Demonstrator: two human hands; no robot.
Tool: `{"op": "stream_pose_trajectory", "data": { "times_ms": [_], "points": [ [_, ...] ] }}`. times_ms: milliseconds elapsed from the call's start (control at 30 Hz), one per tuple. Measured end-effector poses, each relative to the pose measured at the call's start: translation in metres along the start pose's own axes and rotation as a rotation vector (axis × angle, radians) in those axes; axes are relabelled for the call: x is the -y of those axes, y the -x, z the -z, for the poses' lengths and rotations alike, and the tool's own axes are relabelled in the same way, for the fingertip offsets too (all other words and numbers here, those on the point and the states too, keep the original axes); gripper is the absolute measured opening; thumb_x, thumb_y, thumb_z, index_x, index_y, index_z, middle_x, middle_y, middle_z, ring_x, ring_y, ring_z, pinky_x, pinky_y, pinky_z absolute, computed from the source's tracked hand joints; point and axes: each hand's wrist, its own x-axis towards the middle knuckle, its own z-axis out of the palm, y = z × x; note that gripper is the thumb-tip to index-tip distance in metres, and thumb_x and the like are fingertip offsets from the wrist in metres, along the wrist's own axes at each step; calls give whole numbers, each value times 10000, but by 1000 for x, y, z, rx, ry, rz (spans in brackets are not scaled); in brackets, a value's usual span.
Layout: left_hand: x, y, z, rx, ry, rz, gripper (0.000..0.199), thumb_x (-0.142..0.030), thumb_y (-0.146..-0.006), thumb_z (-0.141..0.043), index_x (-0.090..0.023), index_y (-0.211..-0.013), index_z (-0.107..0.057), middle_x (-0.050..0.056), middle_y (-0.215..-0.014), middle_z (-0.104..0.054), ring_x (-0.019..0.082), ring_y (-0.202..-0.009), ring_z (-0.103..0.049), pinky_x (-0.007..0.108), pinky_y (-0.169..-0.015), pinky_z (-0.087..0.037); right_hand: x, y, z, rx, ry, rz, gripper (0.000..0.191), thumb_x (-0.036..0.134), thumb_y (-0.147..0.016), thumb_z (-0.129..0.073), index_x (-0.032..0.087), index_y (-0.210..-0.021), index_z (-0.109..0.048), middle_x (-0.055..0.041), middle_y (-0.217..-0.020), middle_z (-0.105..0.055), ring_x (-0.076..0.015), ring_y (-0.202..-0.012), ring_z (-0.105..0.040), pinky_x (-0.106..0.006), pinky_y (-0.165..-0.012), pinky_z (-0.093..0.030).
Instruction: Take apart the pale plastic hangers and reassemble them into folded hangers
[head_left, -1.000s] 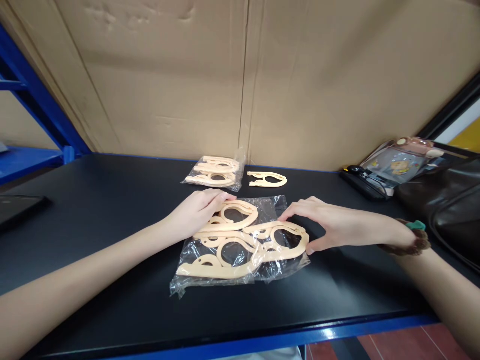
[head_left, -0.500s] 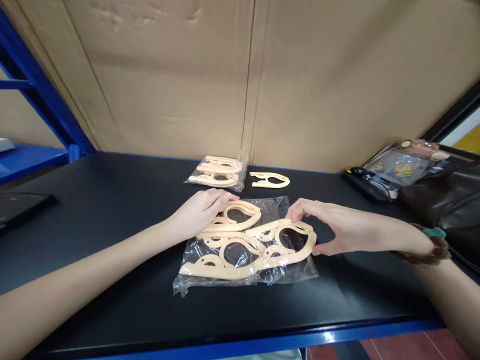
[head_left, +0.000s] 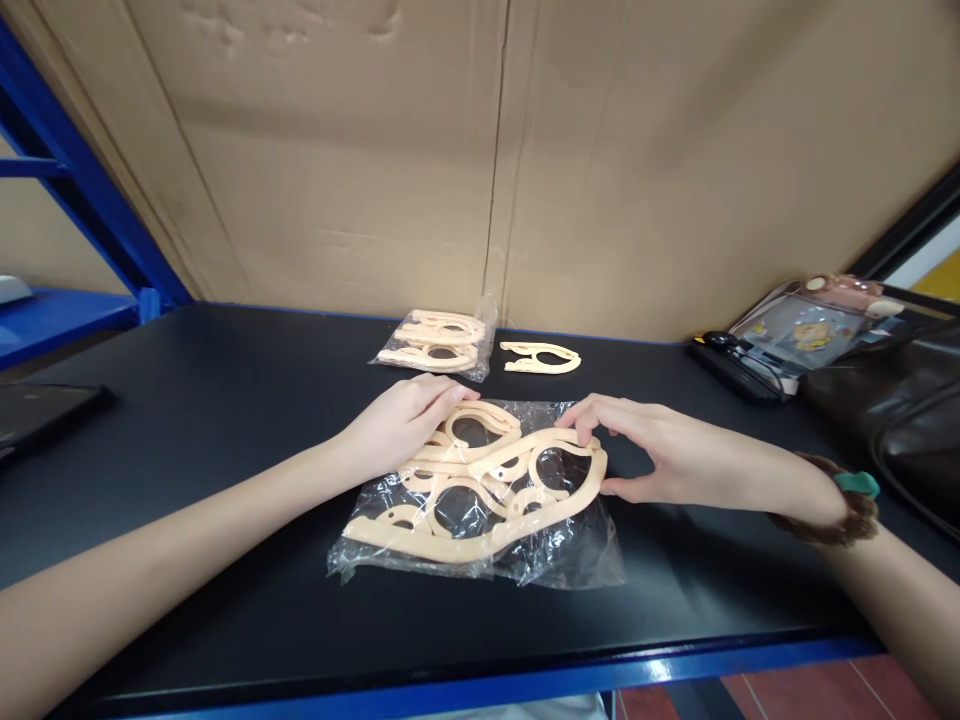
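Several cream folding hangers lie on and in a clear plastic bag (head_left: 555, 560) at the middle of the black table. My left hand (head_left: 416, 415) rests closed on the upper left hanger (head_left: 487, 425), its fingertips at the top edge. With thumb and fingers, my right hand (head_left: 604, 455) grips the rounded end of the right hanger (head_left: 592, 490). That hanger's left end overlaps the others. Behind them, a loose folded hanger (head_left: 544, 367) lies beside a second clear bag holding hangers (head_left: 442, 340).
A black device (head_left: 45, 410) lies on the black table (head_left: 225, 380) at the left. Toward the right are a black tray with a mouse (head_left: 731, 365), a transparent pouch (head_left: 806, 330) and a dark leather bag (head_left: 885, 390). Cardboard (head_left: 337, 160) stands behind.
My right hand has moved left with the right hanger, pushing it against the others. The lower left hanger and the bag's front edge have shifted left. My left hand has barely moved.
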Motion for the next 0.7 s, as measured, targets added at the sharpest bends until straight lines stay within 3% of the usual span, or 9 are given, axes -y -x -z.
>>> {"op": "stream_pose_trajectory", "data": {
  "times_ms": [333,700],
  "points": [
    [-1,-3,2,12,-69,-60,438,-476,-951,-369,-208,-1023,-709,51,-1024,-722,226,-984,-630,347,-890,-475,19,0,-1,26,-182,-58,247,337,-803,-676,231,-962,-519,-45,-1166,-630,-208,-1049,-595,-373,-923,-475],
    [0,-3,0,26,-71,-83,370,-486,-889,-506,-202,-1037,-693,55,-1076,-708,228,-1015,-617,372,-937,-453,14,2,-2,-55,-127,-68,261,318,-795,-702,227,-891,-478,-31,-1106,-636,-182,-977,-596,-330,-846,-478]
  ]
}}
